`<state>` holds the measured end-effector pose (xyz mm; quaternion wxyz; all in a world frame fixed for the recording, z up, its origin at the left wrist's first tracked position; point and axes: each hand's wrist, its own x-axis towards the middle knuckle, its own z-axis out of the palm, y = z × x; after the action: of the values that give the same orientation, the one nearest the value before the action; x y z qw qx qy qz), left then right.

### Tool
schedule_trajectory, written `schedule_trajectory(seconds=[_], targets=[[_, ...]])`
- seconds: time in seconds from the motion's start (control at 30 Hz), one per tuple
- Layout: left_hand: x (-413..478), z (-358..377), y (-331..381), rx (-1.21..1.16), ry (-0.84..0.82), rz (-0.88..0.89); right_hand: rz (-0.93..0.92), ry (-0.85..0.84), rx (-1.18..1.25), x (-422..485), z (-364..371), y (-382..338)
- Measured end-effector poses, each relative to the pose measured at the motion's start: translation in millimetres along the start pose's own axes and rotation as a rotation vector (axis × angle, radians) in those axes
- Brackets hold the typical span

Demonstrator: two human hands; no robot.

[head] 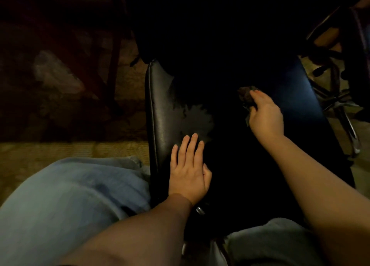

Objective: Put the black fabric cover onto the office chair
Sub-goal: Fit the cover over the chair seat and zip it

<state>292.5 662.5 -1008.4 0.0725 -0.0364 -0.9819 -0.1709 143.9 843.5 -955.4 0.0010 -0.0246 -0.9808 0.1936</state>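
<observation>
Faded light-blue jeans (66, 195) on both legs, loosely creased; both forearms (140, 231) bare.

Open floor (70, 149) left of the chair (160, 105), wheeled base (349, 123) close right.

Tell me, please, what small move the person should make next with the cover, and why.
Probably draw the black fabric cover, bunched in the right hand, towards the left edge of the office chair: worn leather there lies bare, and the left hand rests flat beside it, steadying the chair. The dimness hides the cover's edges.
</observation>
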Motion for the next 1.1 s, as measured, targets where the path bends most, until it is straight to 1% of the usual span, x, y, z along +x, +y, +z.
schedule_trajectory(seconds=[0.13,0.2,0.23,0.3,0.43,0.53,0.6,0.67,0.77,0.87,1.03,1.1], targets=[[-0.2,0.3,-1.1,-0.006,0.008,0.004,0.054,0.035,0.024,0.7,9.9,-15.2],[-0.3,0.5,-1.3,-0.002,0.003,0.007,0.068,0.023,0.029,0.9,14.4,-30.5],[-0.4,0.7,-1.2,0.002,-0.001,0.006,0.045,0.003,0.025,0.1,16.7,-39.5],[-0.5,1.3,-0.9,0.009,-0.008,0.003,-0.067,-0.059,0.005,-4.7,22.4,-60.7],[-0.6,0.8,-0.9,0.007,-0.012,0.004,-0.338,-0.236,-0.005,-18.5,35.6,-100.8],[-1.0,-0.6,-0.6,-0.005,-0.017,0.003,-0.442,-0.294,-0.055,-18.7,34.8,-105.6],[-1.0,-1.0,-0.6,-0.002,-0.022,0.000,-0.423,-0.263,-0.082,-13.6,29.9,-95.8],[-0.7,-0.5,-0.9,-0.002,-0.022,0.000,-0.375,-0.193,-0.109,-8.4,23.9,-79.6],[-0.5,0.0,-1.0,-0.014,-0.022,-0.001,-0.253,-0.055,-0.072,0.7,14.3,-46.6],[0.2,-0.6,-0.6,-0.023,-0.021,-0.002,-0.139,0.024,-0.048,3.7,9.0,-24.2],[-0.1,-1.9,-0.2,-0.018,-0.016,-0.001,-0.088,0.041,-0.047,-1.2,21.2,-36.5],[-0.5,-2.1,0.0,-0.023,-0.012,0.001,-0.123,0.000,-0.049,-5.7,28.4,-55.7]])
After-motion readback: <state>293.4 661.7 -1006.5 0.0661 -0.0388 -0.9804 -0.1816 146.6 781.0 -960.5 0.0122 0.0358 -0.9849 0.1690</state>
